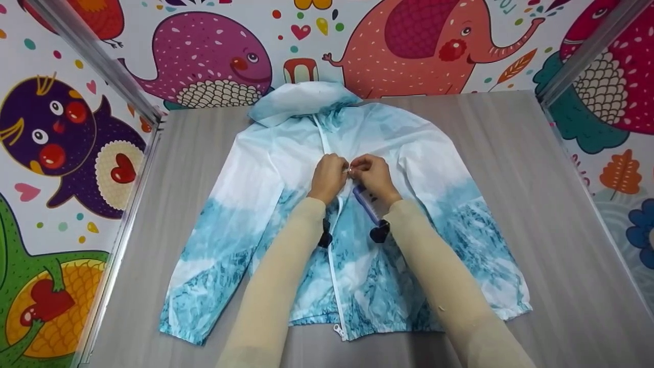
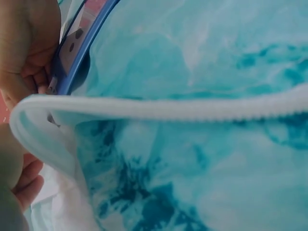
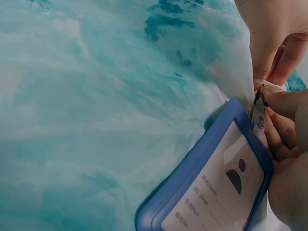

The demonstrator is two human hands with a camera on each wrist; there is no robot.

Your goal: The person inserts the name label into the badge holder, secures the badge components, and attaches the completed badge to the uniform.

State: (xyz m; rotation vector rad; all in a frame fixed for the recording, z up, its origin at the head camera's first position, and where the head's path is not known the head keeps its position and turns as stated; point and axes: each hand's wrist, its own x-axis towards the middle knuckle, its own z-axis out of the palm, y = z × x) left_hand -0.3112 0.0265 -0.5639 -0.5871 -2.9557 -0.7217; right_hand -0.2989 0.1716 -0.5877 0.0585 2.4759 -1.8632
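A hooded jacket (image 1: 301,145), white fading to blue-green, lies front up with its sleeves spread. My left hand (image 1: 329,176) pinches the front opening at chest height, where the white zipper edge (image 2: 168,108) bends upward in the left wrist view. Close beside it, my right hand (image 1: 377,176) pinches the metal clip (image 3: 258,115) of a badge holder. The blue-framed badge holder (image 3: 187,178) hangs from that clip over the jacket, a card with a figure icon inside. In the right wrist view, the clip's tip meets the pinched fabric by the left fingertips.
The jacket rests on a grey wood-grain table (image 1: 189,138). Its hood (image 1: 306,99) reaches the table's back edge, near a wall panel printed with cartoon animals (image 1: 214,51). Metal posts (image 1: 587,51) stand at the back corners. A zipper pull (image 1: 338,329) lies at the hem.
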